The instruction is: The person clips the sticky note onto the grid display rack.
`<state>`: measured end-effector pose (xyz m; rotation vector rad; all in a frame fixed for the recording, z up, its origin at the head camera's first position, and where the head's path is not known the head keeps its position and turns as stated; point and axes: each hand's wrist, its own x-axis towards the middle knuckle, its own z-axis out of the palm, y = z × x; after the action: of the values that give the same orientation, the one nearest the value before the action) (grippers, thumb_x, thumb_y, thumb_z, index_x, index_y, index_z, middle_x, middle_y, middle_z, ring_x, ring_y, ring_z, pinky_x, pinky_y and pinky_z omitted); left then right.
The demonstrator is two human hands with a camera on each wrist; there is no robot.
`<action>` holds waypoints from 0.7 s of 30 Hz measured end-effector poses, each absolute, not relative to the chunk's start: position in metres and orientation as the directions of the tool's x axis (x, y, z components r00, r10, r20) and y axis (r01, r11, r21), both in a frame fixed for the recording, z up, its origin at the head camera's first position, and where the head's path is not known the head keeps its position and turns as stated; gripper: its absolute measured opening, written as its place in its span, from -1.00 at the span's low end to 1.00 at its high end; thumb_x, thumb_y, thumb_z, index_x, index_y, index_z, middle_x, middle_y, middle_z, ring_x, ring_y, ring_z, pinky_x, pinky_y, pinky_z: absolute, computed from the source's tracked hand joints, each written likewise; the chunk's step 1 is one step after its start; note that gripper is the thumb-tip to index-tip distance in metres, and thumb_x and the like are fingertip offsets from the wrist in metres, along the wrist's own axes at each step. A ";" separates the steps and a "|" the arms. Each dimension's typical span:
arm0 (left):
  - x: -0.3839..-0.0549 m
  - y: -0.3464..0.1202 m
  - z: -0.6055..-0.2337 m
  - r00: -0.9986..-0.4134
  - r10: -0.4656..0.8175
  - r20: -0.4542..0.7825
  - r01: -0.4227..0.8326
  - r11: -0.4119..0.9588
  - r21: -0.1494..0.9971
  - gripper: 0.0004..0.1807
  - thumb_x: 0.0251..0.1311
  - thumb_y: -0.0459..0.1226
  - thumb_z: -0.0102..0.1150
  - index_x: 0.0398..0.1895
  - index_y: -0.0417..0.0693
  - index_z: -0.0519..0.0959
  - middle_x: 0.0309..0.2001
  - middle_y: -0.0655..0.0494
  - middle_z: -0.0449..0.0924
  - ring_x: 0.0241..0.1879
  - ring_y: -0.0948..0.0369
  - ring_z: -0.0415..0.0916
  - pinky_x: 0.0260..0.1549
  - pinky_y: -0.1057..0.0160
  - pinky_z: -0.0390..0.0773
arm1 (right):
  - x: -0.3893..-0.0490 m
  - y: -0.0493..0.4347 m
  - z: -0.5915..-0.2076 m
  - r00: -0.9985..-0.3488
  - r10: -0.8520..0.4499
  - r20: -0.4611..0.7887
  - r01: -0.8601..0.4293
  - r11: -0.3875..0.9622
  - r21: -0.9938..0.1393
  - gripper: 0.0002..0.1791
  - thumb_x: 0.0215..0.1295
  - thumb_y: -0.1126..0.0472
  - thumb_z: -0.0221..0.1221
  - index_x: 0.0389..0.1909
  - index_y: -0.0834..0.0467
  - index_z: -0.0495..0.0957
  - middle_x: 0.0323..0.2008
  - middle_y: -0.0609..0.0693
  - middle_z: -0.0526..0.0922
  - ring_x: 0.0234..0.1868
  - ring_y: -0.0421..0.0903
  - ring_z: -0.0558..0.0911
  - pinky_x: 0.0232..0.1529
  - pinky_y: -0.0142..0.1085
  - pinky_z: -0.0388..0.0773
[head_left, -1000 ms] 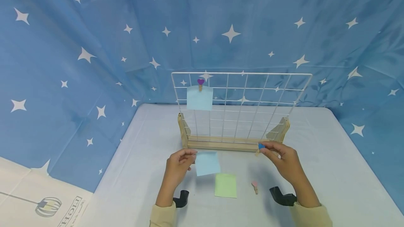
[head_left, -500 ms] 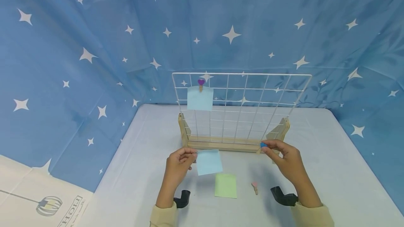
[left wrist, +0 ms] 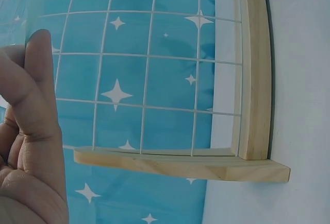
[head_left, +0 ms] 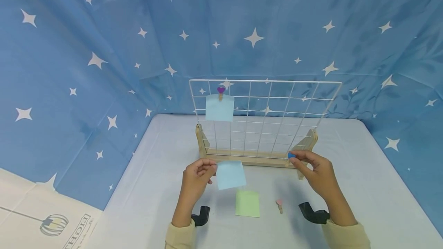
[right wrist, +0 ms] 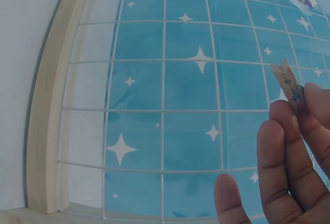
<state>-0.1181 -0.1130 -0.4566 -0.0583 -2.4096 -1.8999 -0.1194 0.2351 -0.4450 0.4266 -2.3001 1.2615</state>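
Note:
My left hand [head_left: 196,180] pinches a light blue sticky note [head_left: 231,175] by its upper left corner, above the table in front of the wire grid [head_left: 270,111]. My right hand [head_left: 316,170] pinches a small wooden clothespin [right wrist: 290,87] with a blue top, near the grid's lower right. In the right wrist view the clothespin's wooden ends point up, away from the fingertips. Another light blue note [head_left: 219,110] hangs on the grid's upper left, under a clothespin with a purple heart [head_left: 220,90].
A green note [head_left: 247,203] lies on the white table [head_left: 166,137], with a pink-heart clothespin [head_left: 279,205] to its right. The grid stands in a wooden base [head_left: 254,160]. A blue star-print cloth [head_left: 256,7] hangs behind.
Both hands have risen slightly. The left hand brings the blue note up and a little right, and the right hand carries the clothespin up and a little right.

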 end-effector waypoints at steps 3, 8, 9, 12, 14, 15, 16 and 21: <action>-0.118 -0.112 -0.454 -0.996 -0.024 0.090 0.083 0.224 0.971 -0.91 0.44 -0.39 0.33 -0.14 -0.27 0.74 -0.35 0.00 0.74 -0.37 0.23 0.69 -0.46 0.40 0.67 | -0.120 0.235 -0.442 -0.835 -0.046 0.548 -0.490 0.515 -0.703 -0.77 0.29 0.56 0.38 -0.07 0.33 0.77 -0.23 -0.10 0.81 -0.11 -0.58 0.64 0.10 -0.73 0.41; -0.119 -0.112 -0.450 -0.994 -0.027 0.102 0.094 0.215 0.972 -0.92 0.42 -0.39 0.35 -0.16 -0.28 0.75 -0.35 0.00 0.75 -0.42 0.26 0.67 -0.48 0.40 0.66 | -0.121 0.234 -0.436 -0.831 -0.052 0.554 -0.500 0.507 -0.702 -0.76 0.29 0.56 0.37 -0.05 0.32 0.78 -0.23 -0.14 0.81 -0.12 -0.56 0.64 0.10 -0.72 0.41; -0.120 -0.112 -0.449 -0.994 -0.024 0.106 0.099 0.212 0.972 -0.92 0.42 -0.39 0.35 -0.16 -0.28 0.75 -0.35 -0.01 0.75 -0.42 0.27 0.67 -0.48 0.40 0.65 | -0.121 0.234 -0.435 -0.829 -0.056 0.556 -0.504 0.507 -0.700 -0.77 0.31 0.54 0.38 -0.05 0.32 0.78 -0.22 -0.12 0.81 -0.12 -0.56 0.64 0.10 -0.72 0.42; -0.121 -0.112 -0.446 -0.993 -0.014 0.120 0.115 0.207 0.972 -0.92 0.42 -0.39 0.36 -0.16 -0.27 0.75 -0.35 -0.01 0.75 -0.43 0.27 0.66 -0.50 0.40 0.64 | -0.122 0.234 -0.432 -0.826 -0.062 0.560 -0.511 0.502 -0.698 -0.80 0.35 0.47 0.40 -0.04 0.33 0.77 -0.23 -0.06 0.81 -0.13 -0.56 0.65 0.09 -0.72 0.44; -0.122 -0.112 -0.444 -0.992 -0.006 0.128 0.124 0.207 0.971 -0.92 0.42 -0.38 0.37 -0.15 -0.26 0.75 -0.34 0.00 0.75 -0.43 0.26 0.65 -0.50 0.40 0.64 | -0.123 0.234 -0.431 -0.828 -0.063 0.557 -0.512 0.488 -0.707 -0.79 0.33 0.48 0.41 -0.03 0.34 0.77 -0.22 -0.08 0.81 -0.13 -0.55 0.66 0.09 -0.72 0.46; -0.122 -0.111 -0.443 -0.992 -0.001 0.130 0.127 0.207 0.970 -0.91 0.42 -0.37 0.37 -0.15 -0.25 0.75 -0.34 0.01 0.75 -0.42 0.26 0.64 -0.51 0.40 0.63 | -0.123 0.234 -0.430 -0.830 -0.063 0.554 -0.511 0.482 -0.711 -0.78 0.32 0.50 0.41 -0.03 0.35 0.76 -0.22 -0.12 0.80 -0.13 -0.55 0.66 0.09 -0.71 0.47; -0.123 -0.111 -0.442 -0.991 0.004 0.132 0.129 0.207 0.970 -0.91 0.43 -0.36 0.37 -0.14 -0.25 0.74 -0.33 0.01 0.75 -0.43 0.26 0.63 -0.51 0.40 0.63 | -0.123 0.233 -0.429 -0.832 -0.062 0.551 -0.510 0.475 -0.717 -0.77 0.30 0.52 0.40 -0.04 0.35 0.76 -0.22 -0.17 0.79 -0.13 -0.54 0.66 0.09 -0.71 0.48; -0.124 -0.110 -0.438 -0.991 0.013 0.131 0.131 0.204 0.970 -0.90 0.44 -0.35 0.38 -0.12 -0.24 0.74 -0.32 0.01 0.75 -0.43 0.25 0.61 -0.52 0.40 0.61 | -0.124 0.233 -0.427 -0.841 -0.072 0.537 -0.508 0.448 -0.736 -0.73 0.22 0.64 0.36 -0.10 0.36 0.76 -0.19 -0.31 0.76 -0.15 -0.51 0.68 0.03 -0.69 0.53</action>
<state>-0.1239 -0.1097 -0.4377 -0.1418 -2.3631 -1.9202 -0.1242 0.2333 -0.4271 0.4880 -2.2726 1.3682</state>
